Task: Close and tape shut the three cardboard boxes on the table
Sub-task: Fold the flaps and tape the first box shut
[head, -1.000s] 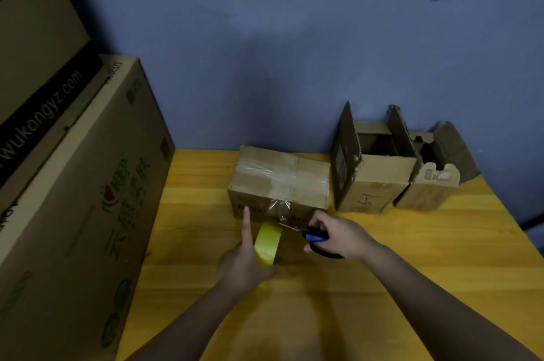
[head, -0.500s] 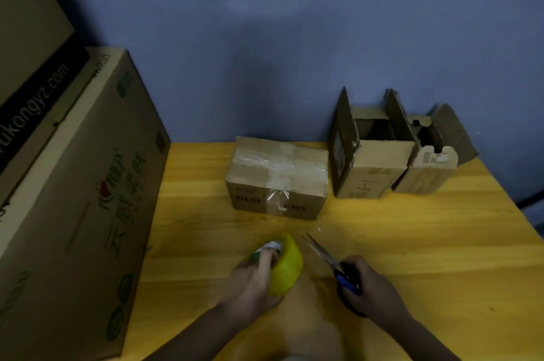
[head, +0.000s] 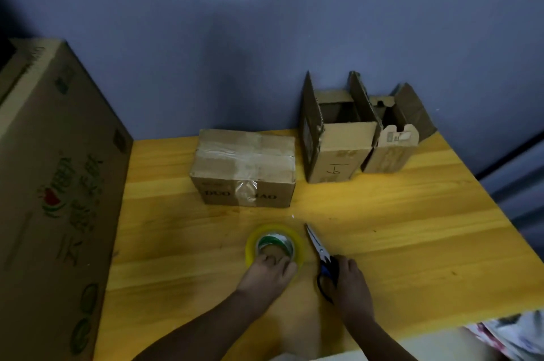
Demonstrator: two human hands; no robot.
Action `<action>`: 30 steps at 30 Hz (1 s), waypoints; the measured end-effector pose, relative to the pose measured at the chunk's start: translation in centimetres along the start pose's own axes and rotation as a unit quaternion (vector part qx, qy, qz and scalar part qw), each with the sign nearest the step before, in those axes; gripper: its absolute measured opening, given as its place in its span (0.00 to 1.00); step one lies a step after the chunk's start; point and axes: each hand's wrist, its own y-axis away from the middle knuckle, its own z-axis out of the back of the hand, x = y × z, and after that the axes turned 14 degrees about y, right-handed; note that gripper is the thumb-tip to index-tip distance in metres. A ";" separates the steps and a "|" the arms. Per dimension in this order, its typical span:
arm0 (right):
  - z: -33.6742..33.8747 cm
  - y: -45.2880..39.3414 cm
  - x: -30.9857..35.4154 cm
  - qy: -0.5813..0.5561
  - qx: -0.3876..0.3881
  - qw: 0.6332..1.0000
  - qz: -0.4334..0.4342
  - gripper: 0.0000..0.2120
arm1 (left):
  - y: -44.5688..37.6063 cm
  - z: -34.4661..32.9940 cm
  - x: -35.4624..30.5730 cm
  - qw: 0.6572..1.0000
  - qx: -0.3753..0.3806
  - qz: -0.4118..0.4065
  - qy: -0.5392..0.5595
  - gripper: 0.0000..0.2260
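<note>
**One box sealed, two standing open at the back**

A large printed carton (head: 56,198) is filling the left of the frame, leaning over the yellow wooden table (head: 397,228), which is running up to a blue-grey wall (head: 265,36) in dim light. At centre frame the taped box (head: 244,167) is sitting shut, clear tape crossing its top and front. To its right, against the wall, the open box marked 6-1 (head: 335,148) is standing with flaps upright, touching the smaller open box (head: 393,145) at upper right.

Low in the frame, the tape roll (head: 275,245) is lying flat; the left hand (head: 269,275) is curling its fingers over the near rim and into the core. Just beside it, the right hand (head: 350,281) is gripping the handles of the scissors (head: 319,254), blades pointing away.

The open boxes are looking light and stiff, likely to slide on the smooth wood; folding them by the flap edges while steadying a side wall seems wisest. The corrugated flaps may spring back before tape is holding them.
</note>
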 end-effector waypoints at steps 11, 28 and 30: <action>0.0 0.4 2.2 0.058 0.013 0.998 -0.021 0.14 | 0.2 -1.0 1.2 1.000 -0.018 -0.013 -0.017 0.21; 0.3 0.1 8.5 0.153 0.061 0.974 0.156 0.21 | 5.9 -5.8 6.6 0.990 -0.141 0.007 0.022 0.37; 0.2 0.1 9.6 0.176 0.061 0.967 0.175 0.22 | 6.7 -6.6 7.7 0.987 -0.158 0.009 0.035 0.35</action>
